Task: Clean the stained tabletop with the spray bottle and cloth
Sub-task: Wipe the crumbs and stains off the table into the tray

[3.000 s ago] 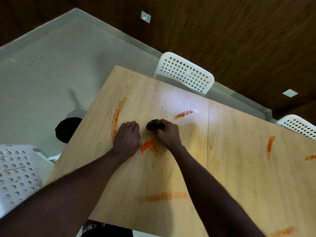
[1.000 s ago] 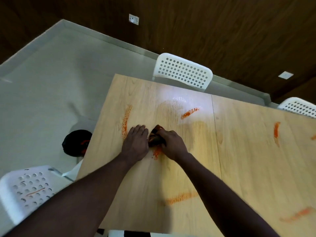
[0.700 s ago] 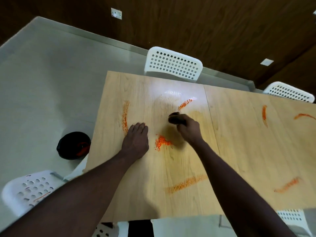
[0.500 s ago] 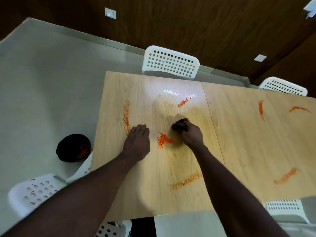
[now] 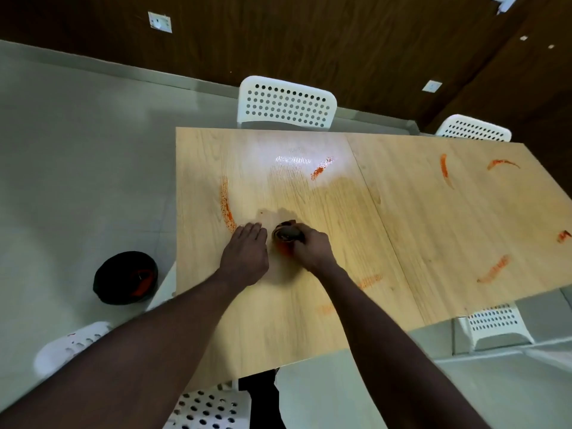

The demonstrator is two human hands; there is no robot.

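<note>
Orange-streaked tabletop; right hand grips dark, wadded cloth.

Pale wood-grain tabletop with glossy wet sheen, perforated white plastic chair

Light from above strikes the pale wood-grain surface, leaving a white glare patch near its far edge. A soft shadow lies just beyond the left hand and right hand. Motion blur smears both, the dark bunched cloth the right grips, and the white perforated chair at lower left. The brown panelled wall is dim. The wide lens stretches the forearms at the bottom edge.
</note>
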